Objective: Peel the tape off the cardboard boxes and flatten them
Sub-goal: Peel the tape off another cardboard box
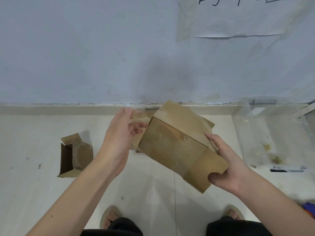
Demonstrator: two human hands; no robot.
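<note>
I hold a brown cardboard box (172,143) tilted in the air above the floor. My right hand (228,166) grips its near right corner, thumb underneath. My left hand (119,137) is at the box's far left end, with its fingers pinched on a strip of clear tape (139,116) that lifts off the box. A second cardboard box (75,155) lies on the floor to the left, open with its flaps loose. Part of another piece of cardboard (136,142) shows on the floor behind the held box.
A clear plastic bin (252,126) stands against the wall at the right, with a black-and-white object (288,170) in front of it. The wall (119,57) rises just beyond the box. My feet in sandals (110,217) are on the pale floor below.
</note>
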